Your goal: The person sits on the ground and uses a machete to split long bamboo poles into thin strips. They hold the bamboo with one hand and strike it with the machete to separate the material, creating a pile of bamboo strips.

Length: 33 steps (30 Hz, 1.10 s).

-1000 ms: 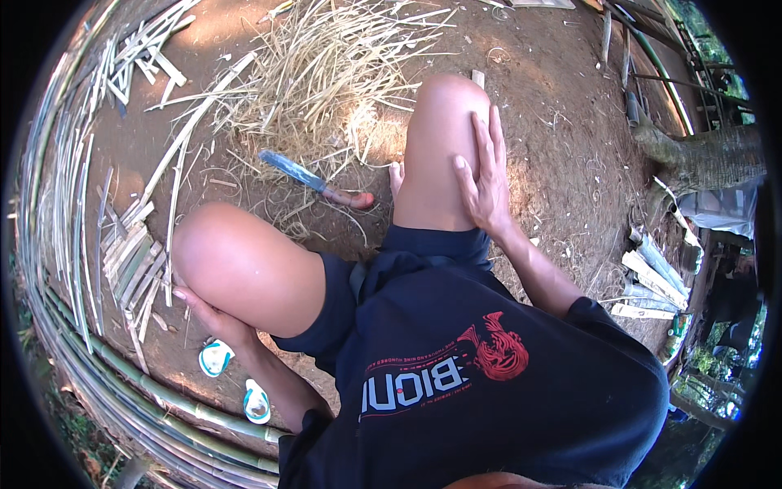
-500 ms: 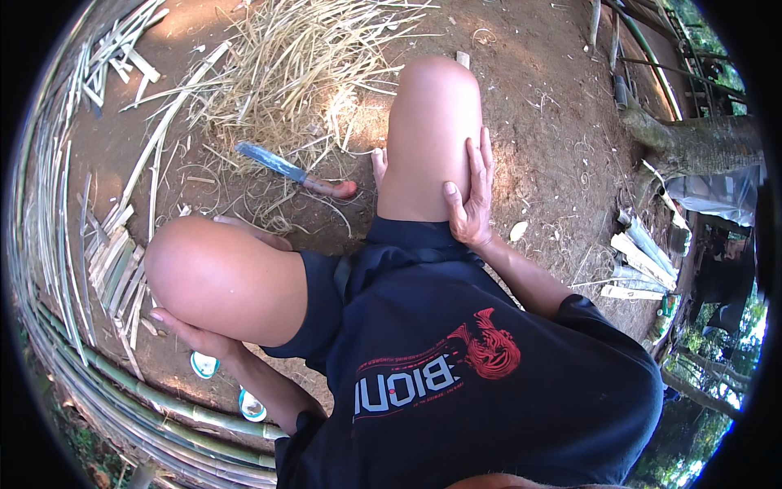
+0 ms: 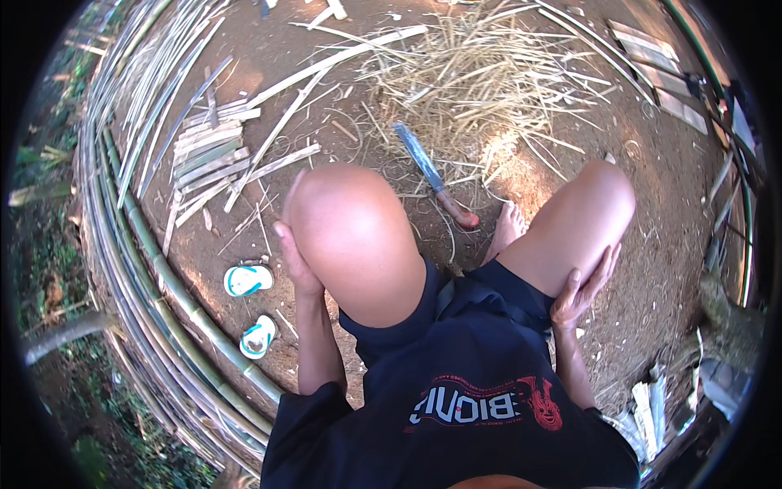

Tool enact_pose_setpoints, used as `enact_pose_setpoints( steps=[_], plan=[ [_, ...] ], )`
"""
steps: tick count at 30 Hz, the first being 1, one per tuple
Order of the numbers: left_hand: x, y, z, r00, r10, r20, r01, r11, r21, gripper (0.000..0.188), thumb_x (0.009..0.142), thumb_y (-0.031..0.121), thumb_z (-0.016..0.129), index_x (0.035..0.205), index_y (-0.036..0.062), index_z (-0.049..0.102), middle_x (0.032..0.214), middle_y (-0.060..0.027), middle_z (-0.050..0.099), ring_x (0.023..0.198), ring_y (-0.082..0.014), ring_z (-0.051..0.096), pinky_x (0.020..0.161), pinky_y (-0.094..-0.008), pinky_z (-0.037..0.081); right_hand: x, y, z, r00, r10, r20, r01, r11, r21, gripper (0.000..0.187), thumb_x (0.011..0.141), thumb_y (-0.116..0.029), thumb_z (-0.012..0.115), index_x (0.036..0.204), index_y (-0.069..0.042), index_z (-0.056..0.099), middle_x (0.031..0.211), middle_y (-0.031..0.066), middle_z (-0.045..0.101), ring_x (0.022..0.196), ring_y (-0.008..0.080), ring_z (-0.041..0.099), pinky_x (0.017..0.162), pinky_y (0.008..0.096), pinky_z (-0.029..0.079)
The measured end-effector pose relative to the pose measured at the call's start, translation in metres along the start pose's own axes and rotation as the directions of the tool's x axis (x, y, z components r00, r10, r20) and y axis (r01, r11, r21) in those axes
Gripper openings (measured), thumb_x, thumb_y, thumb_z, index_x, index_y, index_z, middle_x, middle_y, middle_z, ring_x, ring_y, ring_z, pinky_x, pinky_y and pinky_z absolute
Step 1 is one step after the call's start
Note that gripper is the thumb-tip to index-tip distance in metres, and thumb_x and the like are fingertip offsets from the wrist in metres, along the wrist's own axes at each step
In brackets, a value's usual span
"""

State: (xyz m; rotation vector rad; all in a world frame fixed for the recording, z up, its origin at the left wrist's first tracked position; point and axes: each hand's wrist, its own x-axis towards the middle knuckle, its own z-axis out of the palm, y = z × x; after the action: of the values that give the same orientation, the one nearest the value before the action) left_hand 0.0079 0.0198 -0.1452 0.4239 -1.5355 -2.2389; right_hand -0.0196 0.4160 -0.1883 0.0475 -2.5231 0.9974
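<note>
My left hand (image 3: 300, 262) lies along the outer side of my left knee, its fingers stretched out and partly hidden behind the leg. Against the outer side of my right thigh rests my right hand (image 3: 585, 292), thumb apart from the straight fingers. Neither hand holds anything. On the dirt between my knees lies a machete (image 3: 419, 155) with a dull blue-grey blade, its brown handle with a reddish end pointing toward me. Beyond the blade spreads a heap of pale bamboo shavings (image 3: 489, 81). My bare foot (image 3: 510, 224) shows beside the handle.
Short split bamboo pieces (image 3: 210, 155) are stacked at the left, near long thin strips (image 3: 167, 90). Bamboo poles (image 3: 183, 297) curve along the left edge. White-and-teal flip-flops (image 3: 248, 280) sit beside my left arm. Flat boards (image 3: 652, 57) lie far right; a trunk (image 3: 729, 326) stands nearer.
The view has turned leftward, so the machete, shavings and flip-flops appear farther right and more of the left side shows. Both hands stay against my legs.
</note>
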Motion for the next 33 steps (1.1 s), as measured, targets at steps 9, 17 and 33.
enact_pose_setpoints(
  steps=[9, 17, 33],
  plan=[
    [0.019, -0.057, -0.011, 0.954, -0.295, 0.057, 0.297, 0.955, -0.030, 0.050, 0.103, 0.037, 0.034, 0.134, -0.0005, 0.047, 0.127, -0.0151, 0.057, 0.115, -0.0228, 0.057, 0.100, -0.0375, 0.043, 0.008, -0.002, 0.009, 0.999, 0.032, -0.011, -0.033, 0.999, -0.023, 0.074, 0.097, -0.051, 0.044, 0.149, -0.001, 0.026, 0.155, 0.0228, 0.020, 0.144, 0.0387, 0.017, 0.116, 0.0536, 0.012],
    [0.049, -0.102, -0.056, 0.858, -0.508, -0.076, 0.496, 0.781, 0.378, 0.043, 0.101, 0.029, 0.044, 0.130, -0.0018, 0.051, 0.123, -0.0151, 0.060, 0.112, -0.0220, 0.059, 0.097, -0.0363, 0.045, 0.006, 0.005, 0.020, 0.997, 0.055, -0.052, -0.058, 0.997, -0.050, 0.079, 0.095, -0.053, 0.044, 0.150, 0.000, 0.022, 0.153, 0.0247, 0.023, 0.143, 0.0414, 0.020, 0.114, 0.0554, 0.018],
    [0.199, -0.143, -0.180, 0.792, -0.397, -0.463, 0.594, 0.673, 0.440, 0.033, 0.098, 0.024, 0.052, 0.118, -0.0012, 0.059, 0.103, -0.0078, 0.067, 0.082, -0.0130, 0.063, 0.072, -0.0249, 0.052, 0.007, 0.031, 0.080, 0.999, 0.020, -0.029, -0.028, 0.953, -0.301, 0.058, 0.096, -0.046, 0.044, 0.133, -0.002, 0.036, 0.134, 0.0186, 0.039, 0.122, 0.0346, 0.040, 0.101, 0.0500, 0.031]
  ],
)
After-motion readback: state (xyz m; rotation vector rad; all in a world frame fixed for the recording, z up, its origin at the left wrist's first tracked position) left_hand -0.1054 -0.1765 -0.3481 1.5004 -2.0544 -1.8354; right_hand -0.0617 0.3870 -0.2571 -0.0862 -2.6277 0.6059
